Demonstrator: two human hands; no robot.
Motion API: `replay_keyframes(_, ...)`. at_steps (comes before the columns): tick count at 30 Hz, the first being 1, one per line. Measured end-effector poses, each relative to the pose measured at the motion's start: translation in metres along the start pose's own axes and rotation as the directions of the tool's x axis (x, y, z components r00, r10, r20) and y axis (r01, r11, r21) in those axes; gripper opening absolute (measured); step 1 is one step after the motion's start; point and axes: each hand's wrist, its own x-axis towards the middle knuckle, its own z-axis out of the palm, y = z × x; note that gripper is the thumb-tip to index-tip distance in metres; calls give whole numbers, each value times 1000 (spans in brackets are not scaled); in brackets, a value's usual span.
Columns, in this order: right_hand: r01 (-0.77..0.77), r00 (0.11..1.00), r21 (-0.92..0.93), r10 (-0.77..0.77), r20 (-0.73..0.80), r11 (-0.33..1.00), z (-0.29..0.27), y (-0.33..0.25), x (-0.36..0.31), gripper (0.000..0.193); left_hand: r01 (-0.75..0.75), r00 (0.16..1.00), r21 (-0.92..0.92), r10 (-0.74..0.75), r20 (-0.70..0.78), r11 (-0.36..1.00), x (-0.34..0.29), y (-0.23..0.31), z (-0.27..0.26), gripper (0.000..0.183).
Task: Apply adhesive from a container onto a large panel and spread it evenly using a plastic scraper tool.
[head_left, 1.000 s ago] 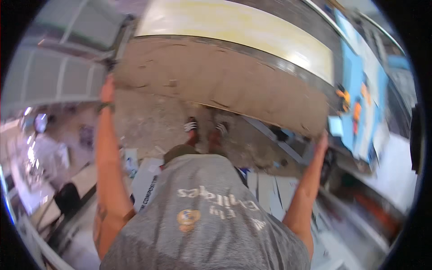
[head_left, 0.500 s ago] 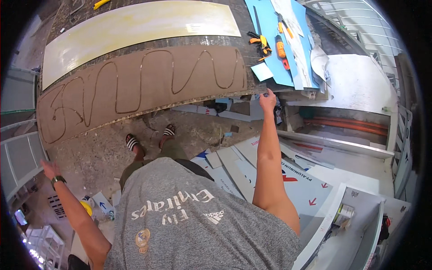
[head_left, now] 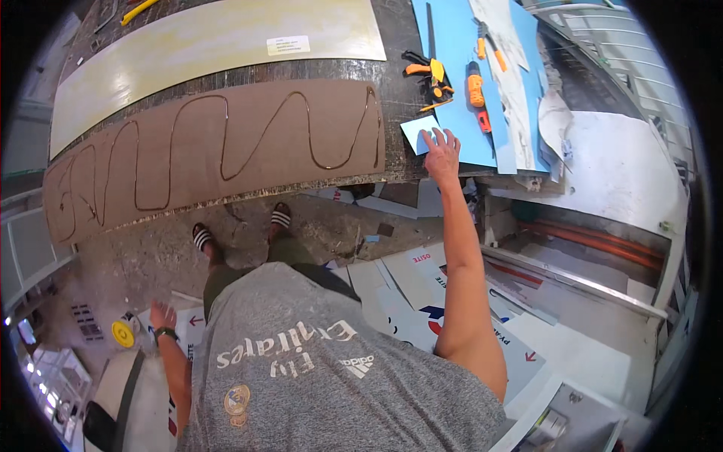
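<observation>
My right hand (head_left: pixel 443 156) reaches over the table's front edge, fingers apart and slightly bent. Its fingertips overlap the right side of a small pale-blue square piece (head_left: pixel 416 137); whether they touch it I cannot tell. Left of it lies a brown board (head_left: pixel 256 151) with a thin, glossy bead of adhesive winding over its face in loops. My left hand (head_left: pixel 162 315) hangs low beside my body, holding nothing, fingers stretched out. Past the square lie an orange-and-black clamp (head_left: pixel 433 71) and an orange tool (head_left: pixel 474 84), perhaps a cutter or driver.
A long yellowish-white panel (head_left: pixel 218 45) lies behind the brown board on the dark table (head_left: pixel 392 162). Blue sheets (head_left: pixel 452 105) and pliers (head_left: pixel 491 47) are at the right. Printed panel offcuts (head_left: pixel 410 279) cover the floor beside me. A yellow-ended container (head_left: pixel 124 331) stands at lower left.
My right hand has moved from the table edge up over the small square piece. The left hand has dropped and come in closer to my body. The whole view has shifted a little.
</observation>
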Motion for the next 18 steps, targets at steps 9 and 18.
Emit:
replay_keyframes(9,-445,809,781,178,561,-438,-50,9,43,30,-261,926,375,121,357,889,-176,-89,271,27)
replay_keyframes(18,-400,809,610,50,586,-684,-106,-10,49,26,-374,810,487,23,586,789,-241,-112,357,34)
